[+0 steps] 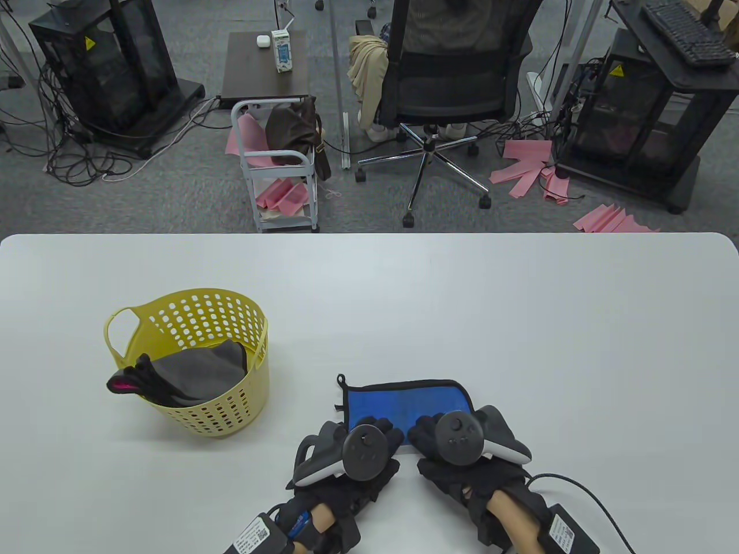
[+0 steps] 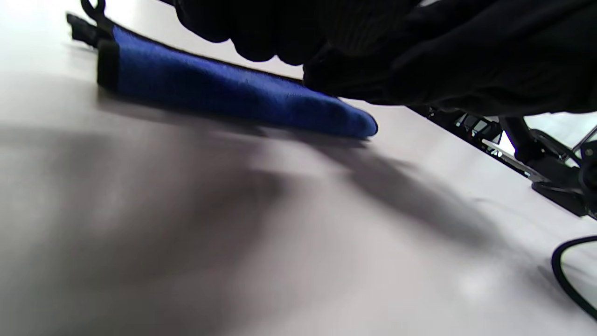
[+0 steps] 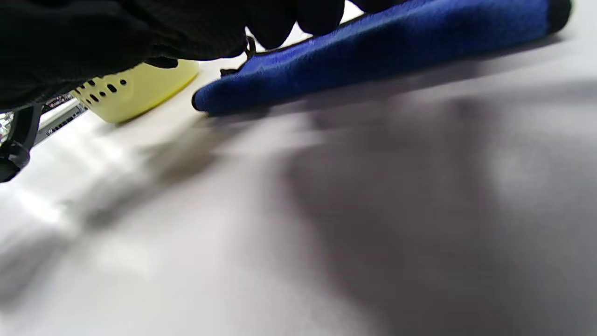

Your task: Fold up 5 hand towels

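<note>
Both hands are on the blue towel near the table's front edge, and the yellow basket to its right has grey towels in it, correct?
Not quite: the table view shows the yellow basket to the left of the blue towel, not the right. The rest holds: left hand and right hand rest on the towel, and grey towels sit in the basket.

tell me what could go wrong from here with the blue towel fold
1. Both hands, left hand and right hand, rest only on the near edge of the blue towel; its far edge and hanging loop are unpinned, so the layers might slip out of line as the hands move.
2. The yellow basket stands close on the left, with a dark towel draped over its rim; a wide sweep of the left hand could knock it or drag that towel out.
</note>
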### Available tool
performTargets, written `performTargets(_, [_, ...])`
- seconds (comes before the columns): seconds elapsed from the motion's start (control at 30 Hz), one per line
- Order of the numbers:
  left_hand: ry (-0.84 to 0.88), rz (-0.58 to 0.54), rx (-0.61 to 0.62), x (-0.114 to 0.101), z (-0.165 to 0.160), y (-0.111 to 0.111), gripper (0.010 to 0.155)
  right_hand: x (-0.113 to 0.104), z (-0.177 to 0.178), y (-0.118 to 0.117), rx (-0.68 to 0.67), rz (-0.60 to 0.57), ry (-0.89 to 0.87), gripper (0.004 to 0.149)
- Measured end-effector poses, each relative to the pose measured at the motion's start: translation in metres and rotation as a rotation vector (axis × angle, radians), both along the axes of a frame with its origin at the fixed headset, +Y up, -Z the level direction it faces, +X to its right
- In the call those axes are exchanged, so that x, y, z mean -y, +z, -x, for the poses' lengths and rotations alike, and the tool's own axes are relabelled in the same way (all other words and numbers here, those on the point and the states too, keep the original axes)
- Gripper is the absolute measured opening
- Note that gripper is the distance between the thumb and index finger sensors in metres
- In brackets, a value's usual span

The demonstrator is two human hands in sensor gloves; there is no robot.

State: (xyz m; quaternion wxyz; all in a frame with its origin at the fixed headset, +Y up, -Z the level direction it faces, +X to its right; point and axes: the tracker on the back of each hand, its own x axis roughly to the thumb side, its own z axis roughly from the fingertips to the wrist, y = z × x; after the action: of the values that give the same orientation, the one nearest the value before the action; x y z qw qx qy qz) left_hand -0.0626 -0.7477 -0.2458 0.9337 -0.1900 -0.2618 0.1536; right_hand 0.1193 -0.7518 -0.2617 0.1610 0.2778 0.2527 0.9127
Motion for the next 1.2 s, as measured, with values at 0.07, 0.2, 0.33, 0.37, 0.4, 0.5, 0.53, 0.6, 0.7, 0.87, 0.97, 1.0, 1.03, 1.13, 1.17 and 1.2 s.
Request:
performTargets(0.07, [0.000,0.013,0.007,0.006,-0.001,-0.001,0.063,0.005,0.003,0.001,-0.006,0.015,0.012,0.057])
performTargets(0.2, [-0.033,0.068,0.008,0.016,0.000,-0.008,0.064,0.015,0.006,-0.001,-0.018,0.058,0.050,0.058])
performTargets(0.33, [-0.061,0.106,0.013,0.021,0.001,-0.010,0.063,0.020,0.007,-0.003,-0.023,0.112,0.076,0.057])
performTargets(0.37, [-0.062,0.108,0.012,0.021,0.001,-0.011,0.063,0.020,0.007,-0.004,-0.017,0.121,0.076,0.057])
performTargets(0.4, [-0.064,0.113,0.012,0.021,0.001,-0.011,0.063,0.021,0.007,-0.005,-0.013,0.125,0.076,0.057])
performTargets(0.5, [-0.065,0.113,0.007,0.020,0.001,-0.011,0.062,0.021,0.007,-0.005,-0.014,0.128,0.082,0.057])
performTargets(0.53, [-0.066,0.114,0.005,0.020,0.001,-0.011,0.062,0.021,0.007,-0.004,-0.013,0.128,0.083,0.057])
performTargets(0.6, [-0.062,0.106,-0.002,0.020,0.001,-0.011,0.062,0.021,0.007,-0.004,-0.013,0.125,0.084,0.057])
performTargets(0.7, [-0.059,0.111,-0.014,0.020,0.004,-0.012,0.061,0.021,0.006,-0.003,-0.007,0.120,0.080,0.057])
performTargets(0.87, [-0.012,0.147,-0.059,0.019,0.015,-0.014,0.060,0.018,-0.004,-0.005,0.022,0.133,0.053,0.057])
performTargets(0.97, [-0.005,0.155,-0.086,0.017,0.023,-0.015,0.059,0.018,-0.013,-0.006,0.048,0.144,0.025,0.056])
performTargets(1.0, [-0.006,0.155,-0.095,0.016,0.025,-0.015,0.059,0.017,-0.016,-0.006,0.058,0.149,0.024,0.056])
performTargets(1.03, [-0.008,0.153,-0.105,0.015,0.027,-0.015,0.058,0.016,-0.020,-0.006,0.071,0.149,0.025,0.056])
performTargets(1.13, [-0.012,0.161,-0.122,0.014,0.030,-0.016,0.058,0.014,-0.034,-0.009,0.121,0.158,0.042,0.056])
performTargets(1.17, [-0.017,0.160,-0.130,0.014,0.032,-0.017,0.058,0.013,-0.039,-0.010,0.140,0.163,0.043,0.056])
performTargets(1.2, [-0.021,0.159,-0.136,0.013,0.032,-0.017,0.057,0.012,-0.042,-0.011,0.155,0.166,0.044,0.055])
